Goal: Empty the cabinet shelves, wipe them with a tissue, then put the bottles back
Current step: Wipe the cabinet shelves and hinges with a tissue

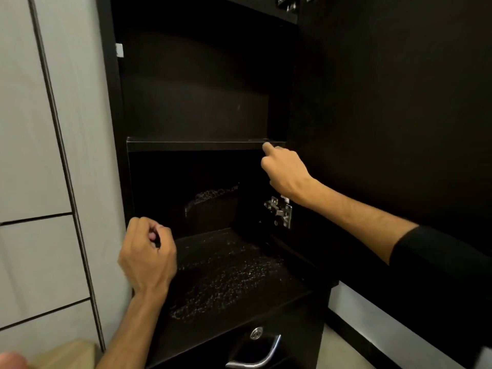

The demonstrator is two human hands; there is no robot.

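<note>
Both cabinet shelves stand bare, no bottles or tissue in view, likely cleared for wiping; the lower shelf (229,275) shows pale speckled marks. The right hand (286,173), fingers curled, touches the upper shelf (194,145) edge with one fingertip. The left hand (147,255) hovers loosely fisted, apparently holding nothing.

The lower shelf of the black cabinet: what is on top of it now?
The lower shelf carries only pale speckled marks, dust or droplets; no bottles or tissue show. The left hand hides its front left corner, and the back is too dark to judge.
</note>
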